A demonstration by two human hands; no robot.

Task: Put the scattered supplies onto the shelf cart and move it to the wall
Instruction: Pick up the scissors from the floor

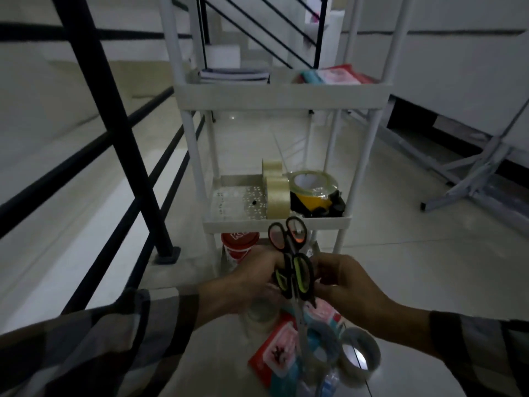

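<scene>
Scissors (292,262) (glossy plastic loops) in hands.

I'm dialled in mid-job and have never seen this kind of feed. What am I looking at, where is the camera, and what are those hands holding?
There is no machine here: one wide-angle camera sits on a person's head and looks forward and down at their own two bare hands. The left hand and right hand together hold two pairs of scissors, one with orange handles and one with yellow-green handles. Ahead stands a white shelf cart. Its upper tray carries notebooks; the tray below holds clear tape rolls and a yellow tape roll. On the floor near the hands lie a red packet and another tape roll. A black railing runs along the left.
</scene>
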